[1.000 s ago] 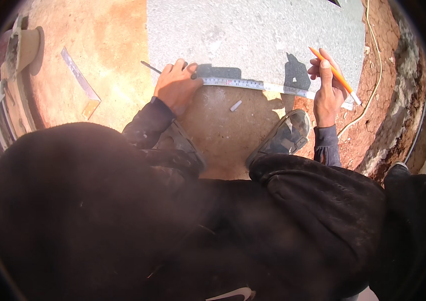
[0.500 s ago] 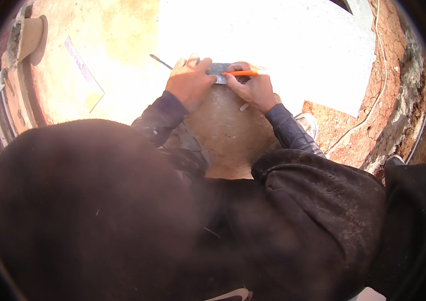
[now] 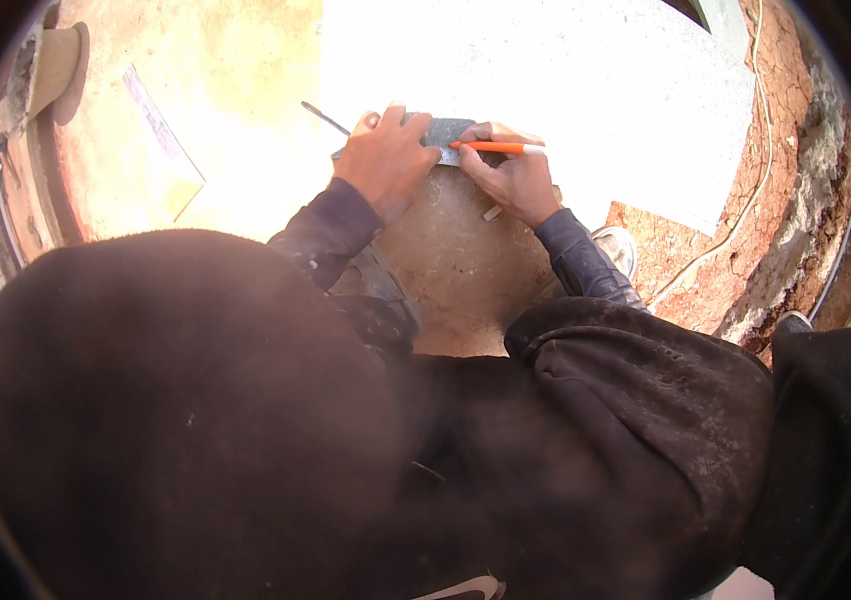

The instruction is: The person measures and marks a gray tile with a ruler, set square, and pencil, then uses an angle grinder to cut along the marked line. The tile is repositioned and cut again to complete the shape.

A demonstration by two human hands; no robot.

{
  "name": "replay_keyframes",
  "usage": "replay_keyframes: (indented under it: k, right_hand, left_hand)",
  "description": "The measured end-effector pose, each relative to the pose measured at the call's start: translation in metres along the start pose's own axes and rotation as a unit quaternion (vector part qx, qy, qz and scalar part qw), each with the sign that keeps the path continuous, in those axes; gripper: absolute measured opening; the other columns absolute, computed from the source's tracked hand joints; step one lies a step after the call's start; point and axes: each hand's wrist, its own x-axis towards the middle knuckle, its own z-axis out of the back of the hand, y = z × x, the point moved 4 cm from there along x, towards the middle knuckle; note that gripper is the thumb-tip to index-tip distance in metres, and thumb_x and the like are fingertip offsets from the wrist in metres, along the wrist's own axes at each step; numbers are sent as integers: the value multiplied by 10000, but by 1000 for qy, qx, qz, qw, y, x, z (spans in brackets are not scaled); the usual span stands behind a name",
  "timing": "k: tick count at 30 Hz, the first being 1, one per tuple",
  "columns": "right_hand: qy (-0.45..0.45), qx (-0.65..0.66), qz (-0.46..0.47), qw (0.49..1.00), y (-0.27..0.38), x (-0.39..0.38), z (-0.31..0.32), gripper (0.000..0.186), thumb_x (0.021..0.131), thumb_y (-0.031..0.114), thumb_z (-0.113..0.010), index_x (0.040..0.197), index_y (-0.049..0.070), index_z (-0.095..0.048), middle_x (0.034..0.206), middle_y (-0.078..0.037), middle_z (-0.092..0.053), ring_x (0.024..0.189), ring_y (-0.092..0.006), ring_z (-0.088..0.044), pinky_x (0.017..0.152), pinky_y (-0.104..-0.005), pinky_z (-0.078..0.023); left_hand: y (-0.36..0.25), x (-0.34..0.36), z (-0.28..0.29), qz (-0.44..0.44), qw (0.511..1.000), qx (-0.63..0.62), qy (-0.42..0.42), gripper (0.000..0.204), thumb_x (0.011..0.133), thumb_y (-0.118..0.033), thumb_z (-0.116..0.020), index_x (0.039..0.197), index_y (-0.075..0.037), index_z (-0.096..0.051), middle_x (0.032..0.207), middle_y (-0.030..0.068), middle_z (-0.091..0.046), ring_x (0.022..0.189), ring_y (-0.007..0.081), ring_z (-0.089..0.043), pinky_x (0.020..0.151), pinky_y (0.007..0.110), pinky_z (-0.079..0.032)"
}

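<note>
one right hand (image 3: 517,178) is closed around one orange pen (image 3: 503,147), its tip at one sheet's (image 3: 585,80) near edge. one left hand (image 3: 385,165) rests just beside, fingers bent; whether it grips anything, i cannot tell. one rod (image 3: 325,118) pokes out beyond it.

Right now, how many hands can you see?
2: the left hand at the near edge of the pale sheet, and the right hand beside it, holding the orange pen. No others show.
</note>
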Motion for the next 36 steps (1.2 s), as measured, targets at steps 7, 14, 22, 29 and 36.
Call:
replay_keyframes:
  k: [7, 14, 22, 29, 36]
  right_hand:
    - [15, -8, 0, 1000, 3, 1, 1, 149, 837, 144, -690, 940, 39, -716, 761, -47, -692, 645, -116, -613, 630, -273, -521]
    - [9, 1, 6, 1000, 0, 1, 0, 142, 842, 147, -687, 941, 51, -719, 750, -38, -688, 629, -103, -603, 616, -264, -513]
    - [13, -12, -41, 999, 2, 1, 1, 147, 846, 167, -688, 937, 56, -718, 757, -38, -691, 642, -104, -612, 622, -267, -516]
    - [20, 9, -56, 998, 3, 0, 0, 178, 857, 220, -690, 928, 59, -717, 741, -28, -679, 629, -100, -597, 614, -258, -508]
    - [-29, 98, -32, 994, 8, 35, 40, 138, 890, 151, -678, 941, 22, -679, 793, -4, -636, 720, -67, -565, 626, -265, -473]
  left_hand:
    - [0, -1, 0, -7, 1000, 10, -22, 168, 802, -111, -659, 916, -182, -760, 1034, 32, -560, 1053, 235, -536, 918, 411, -491]
    - [0, -1, -1, -2, 1000, -2, -21, 203, 791, -104, -664, 953, -177, -762, 1081, 45, -576, 1073, 246, -543, 918, 423, -490]
    - [0, -1, -1, -8, 999, 1, -45, 160, 806, -118, -649, 900, -186, -760, 1024, 36, -576, 1048, 242, -557, 890, 403, -493]
    - [1, -5, -5, 5, 1000, -5, -6, 225, 767, -108, -679, 968, -161, -765, 1141, 66, -590, 1073, 260, -540, 909, 413, -484]
    - [4, -1, -6, -11, 999, -28, -19, 160, 724, -113, -680, 869, -138, -742, 1117, 68, -561, 1092, 280, -501, 845, 405, -456]
